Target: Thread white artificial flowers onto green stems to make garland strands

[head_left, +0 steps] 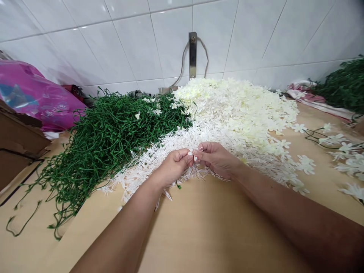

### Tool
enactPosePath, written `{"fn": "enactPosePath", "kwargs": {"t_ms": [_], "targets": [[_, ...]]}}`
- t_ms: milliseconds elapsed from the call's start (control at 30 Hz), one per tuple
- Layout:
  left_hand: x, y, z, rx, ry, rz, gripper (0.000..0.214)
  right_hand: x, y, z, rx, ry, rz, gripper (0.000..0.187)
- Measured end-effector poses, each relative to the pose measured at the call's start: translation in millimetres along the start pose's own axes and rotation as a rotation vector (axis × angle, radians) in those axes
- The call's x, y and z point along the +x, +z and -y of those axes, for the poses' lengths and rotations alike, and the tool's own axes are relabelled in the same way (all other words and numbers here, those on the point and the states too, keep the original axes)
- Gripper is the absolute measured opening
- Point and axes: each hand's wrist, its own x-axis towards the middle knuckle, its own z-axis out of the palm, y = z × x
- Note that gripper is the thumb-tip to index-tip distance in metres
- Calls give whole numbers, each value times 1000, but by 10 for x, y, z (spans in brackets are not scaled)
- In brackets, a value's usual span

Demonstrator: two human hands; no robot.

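Over the middle of the table, a small white artificial flower [193, 154] is pinched between my two hands. My left hand [175, 165] is closed, thumb and forefinger on the flower's left side. From the right, my right hand [218, 158] grips it with closed fingertips, and a thin white piece shows at its thumb. A small green stem tip [178, 185] shows just below my left hand; where it leads is hidden. Beneath and behind both hands spreads a heap of thin white stamen-like pieces [153, 157].
Green artificial stems [113, 129] lie piled on the left, cream flower heads [241, 106] at the back. Several flowers on stems [347, 151] lie at right, near another green bunch [344, 83]. A cardboard box [19, 148] and pink bag [42, 94] stand left, against the tiled wall [256, 34].
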Motion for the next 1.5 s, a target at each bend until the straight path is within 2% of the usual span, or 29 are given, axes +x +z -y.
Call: {"fn": "enactPosePath", "kwargs": {"t_ms": [100,200,333,467,700,1100,1300,1500], "targets": [[8,22,9,-10,26,11,32,14,-37,50,29,58,69,26],[27,38,2,-111,49,10,31,28,-69,91,58,92,122,25],[37,43,-46,-220,21,23,31,35,-73,91,99,89,101,23],[25,36,-70,-222,15,35,30,26,-47,78,104,89,75,24],[37,4,12,-199,6,20,33,-10,28,66,21,71,4,27],[7,-6,27,-106,28,60,32,-14,26,24,-66,32,33,27],[18,37,14,-205,18,33,33,-13,46,-8,-40,-1,1,26],[5,55,-21,-336,53,17,31,-37,9,54,116,-20,137,17]]}}
